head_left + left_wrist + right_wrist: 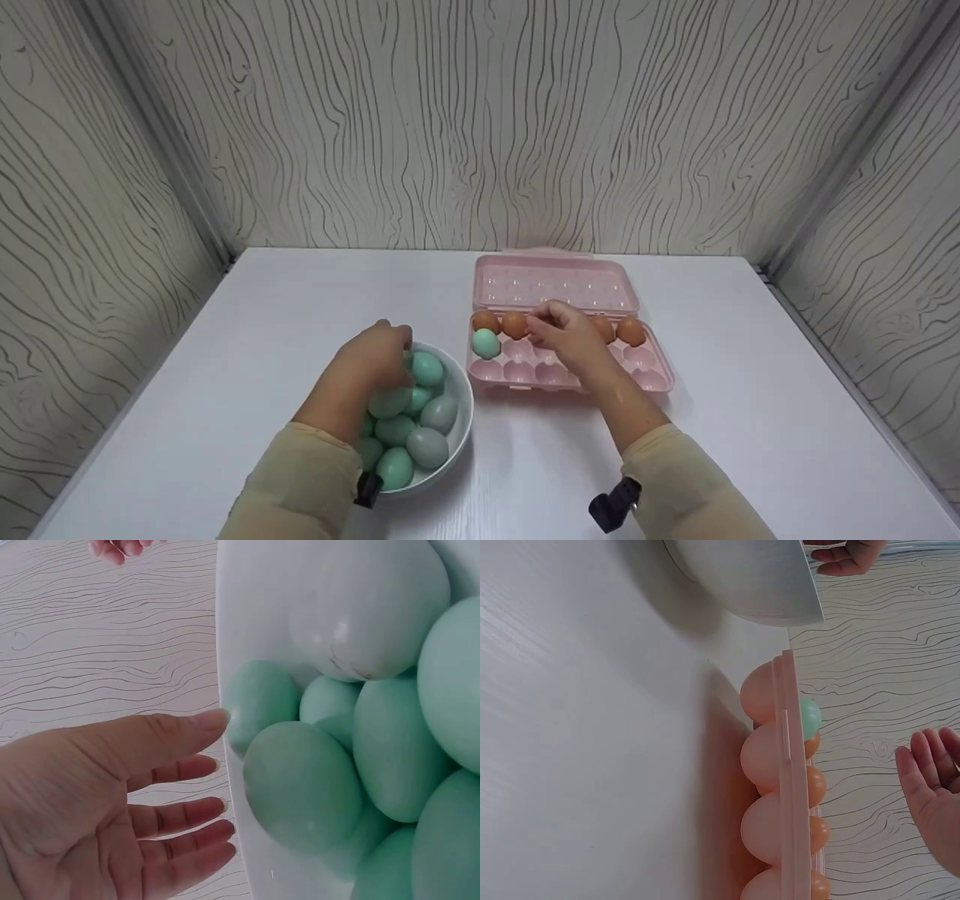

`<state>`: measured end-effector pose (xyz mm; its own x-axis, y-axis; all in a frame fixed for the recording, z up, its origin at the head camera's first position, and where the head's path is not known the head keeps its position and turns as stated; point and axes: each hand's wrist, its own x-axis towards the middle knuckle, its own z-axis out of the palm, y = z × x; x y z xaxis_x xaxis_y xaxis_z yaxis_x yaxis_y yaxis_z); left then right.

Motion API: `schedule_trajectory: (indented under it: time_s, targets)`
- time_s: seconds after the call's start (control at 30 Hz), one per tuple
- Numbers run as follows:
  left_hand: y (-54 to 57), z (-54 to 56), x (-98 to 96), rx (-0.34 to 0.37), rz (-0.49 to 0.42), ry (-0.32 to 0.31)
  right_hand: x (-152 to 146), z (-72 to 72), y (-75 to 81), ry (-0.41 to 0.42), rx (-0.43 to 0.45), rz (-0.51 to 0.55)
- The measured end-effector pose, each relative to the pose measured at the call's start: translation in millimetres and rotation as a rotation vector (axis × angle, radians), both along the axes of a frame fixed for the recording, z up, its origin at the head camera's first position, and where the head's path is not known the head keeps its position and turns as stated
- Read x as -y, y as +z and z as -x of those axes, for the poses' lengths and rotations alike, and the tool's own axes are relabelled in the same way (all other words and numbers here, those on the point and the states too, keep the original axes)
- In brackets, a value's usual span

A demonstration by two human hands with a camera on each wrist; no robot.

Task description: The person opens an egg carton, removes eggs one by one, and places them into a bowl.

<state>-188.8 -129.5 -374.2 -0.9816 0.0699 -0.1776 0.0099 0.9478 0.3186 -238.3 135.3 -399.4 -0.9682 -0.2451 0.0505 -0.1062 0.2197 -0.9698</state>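
Note:
My left hand (375,356) is over the white bowl (466,420), its fingers loosely extended. In the left wrist view they hold nothing, and the thumb is beside a green egg (262,705). Green eggs (395,431) and greyish eggs (428,448) fill the bowl, partly hidden by this hand. Above the pink egg carton (517,386) hovers my right hand (568,337), fingers bent a little and without an egg in the right wrist view. Several brown eggs (514,325) line the carton's back row. One green egg (486,343) sits in front of the leftmost brown one.
The carton's pink lid (555,281) lies folded back behind it. Both containers stand on a white table (300,292), bowl left of carton. Wood-grain patterned panels (480,127) enclose the back and sides. The right forearm covers part of the carton's hollows.

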Motion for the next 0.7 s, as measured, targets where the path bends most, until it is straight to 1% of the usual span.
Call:
schedule_trajectory:
  time_s: [0.17,0.33,0.5,0.57,0.67,0.7]
  targets:
    - [4.2,3.8,-2.6,-0.007,-0.007,-0.008,-0.4,3.0,3.1,-0.002,0.012,-0.032]
    - [6.9,6.8,-6.1,-0.026,-0.007,-0.031,3.0,6.9,5.1,-0.022,0.011,-0.095]
    - [8.4,11.0,-13.1,-0.04,-0.016,-0.045,7.9,11.8,1.6,-0.038,-0.015,-0.219]
    - [9.1,12.6,-17.4,-0.036,-0.034,-0.036,10.5,13.4,-0.7,-0.044,-0.004,-0.261]
    - [10.0,14.4,-24.6,-0.035,-0.066,-0.023,16.2,16.0,-5.5,-0.047,0.026,-0.287]
    - [9.6,15.0,-27.0,-0.04,-0.08,-0.022,18.6,17.0,-7.8,-0.051,0.02,-0.303]
